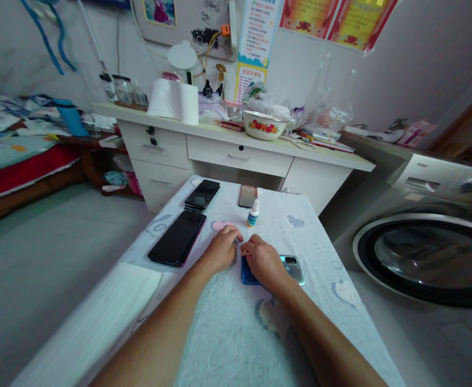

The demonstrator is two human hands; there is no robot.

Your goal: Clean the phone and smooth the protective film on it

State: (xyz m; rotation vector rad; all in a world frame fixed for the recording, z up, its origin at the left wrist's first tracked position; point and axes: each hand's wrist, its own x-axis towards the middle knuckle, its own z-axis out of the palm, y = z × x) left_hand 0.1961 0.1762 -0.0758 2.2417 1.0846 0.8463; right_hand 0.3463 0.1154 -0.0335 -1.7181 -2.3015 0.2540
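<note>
My right hand is curled closed over a blue-to-silver phone that lies back-up on the cloth, its camera block at the right end. The fingers bend inward, and what they hold, if anything, is hidden. Just left of it, my left hand is also curled, fingertips pointing toward the right hand with a small gap between them. I cannot make out anything in its fingers. A small white spray bottle with a blue and yellow label stands upright beyond both hands. Behind the bottle lies another phone.
A large black phone and a stack of dark phones lie along the left of the cloth-covered table. Folded white material hangs at the left edge. Beyond are a white desk and a washing machine.
</note>
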